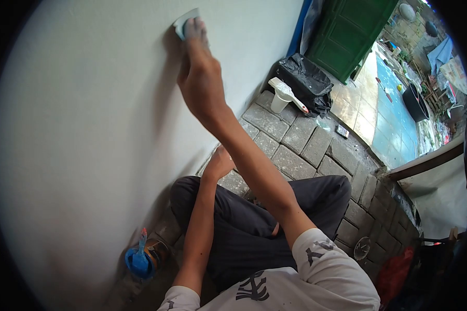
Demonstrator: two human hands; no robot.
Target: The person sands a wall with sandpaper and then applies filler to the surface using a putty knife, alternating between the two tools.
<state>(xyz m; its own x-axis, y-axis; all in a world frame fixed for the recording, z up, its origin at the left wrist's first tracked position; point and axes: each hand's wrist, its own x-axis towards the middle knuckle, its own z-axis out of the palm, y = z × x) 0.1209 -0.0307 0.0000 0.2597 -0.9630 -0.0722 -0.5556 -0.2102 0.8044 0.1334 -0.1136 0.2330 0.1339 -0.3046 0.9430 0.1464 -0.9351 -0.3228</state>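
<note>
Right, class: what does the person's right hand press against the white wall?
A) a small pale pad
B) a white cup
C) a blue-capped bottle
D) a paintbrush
A: the right hand presses a small pale pad against the white wall, while the paintbrush lies across the white cup on the paving.

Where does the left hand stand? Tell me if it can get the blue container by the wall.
Probably yes. The left hand rests by the knee, and the blue container sits beside that arm's elbow, with nothing between them.
</note>
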